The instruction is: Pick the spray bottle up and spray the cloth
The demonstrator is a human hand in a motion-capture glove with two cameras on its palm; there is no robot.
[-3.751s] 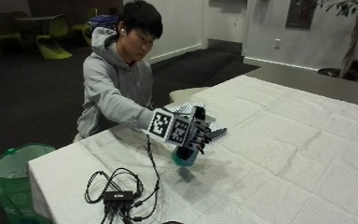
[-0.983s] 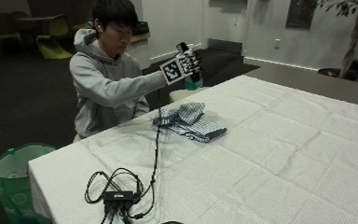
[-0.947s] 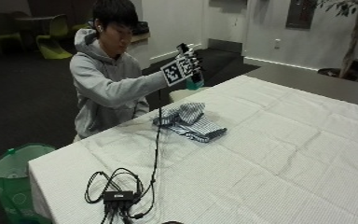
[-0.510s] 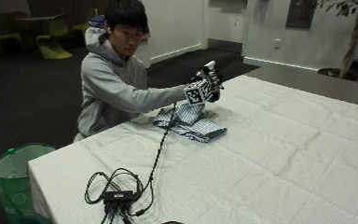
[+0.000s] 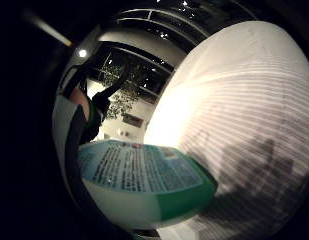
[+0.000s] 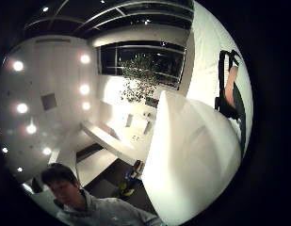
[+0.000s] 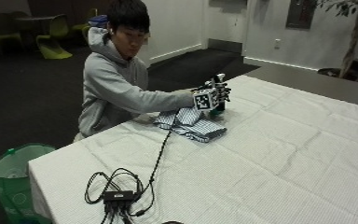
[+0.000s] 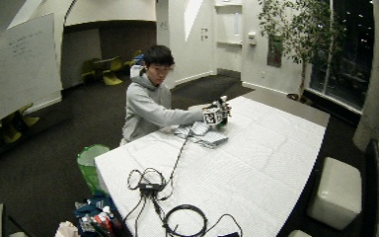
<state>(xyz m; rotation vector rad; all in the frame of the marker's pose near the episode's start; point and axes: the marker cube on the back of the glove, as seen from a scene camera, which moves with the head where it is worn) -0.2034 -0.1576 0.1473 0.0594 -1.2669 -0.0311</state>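
A: Clothing? Grey hoodie (image 7: 113, 88), hood (image 7: 97, 36) bunched behind the neck, long sleeves (image 7: 148, 99) to the wrist.
B: Right hand (image 7: 215, 95) in a black glove; black straps (image 6: 226, 61) cross it in the thumb-side palm view.

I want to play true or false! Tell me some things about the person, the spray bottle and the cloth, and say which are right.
1. The gloved right hand holds the spray bottle. True.
2. The cloth is plain red. False: it is striped, blue-grey and white.
3. The cloth lies on the table in front of the person. True.
4. The bottle is raised high above the person's head. False: it is low, close to the table beside the cloth.
5. A green bin stands on the floor beside the table. True.
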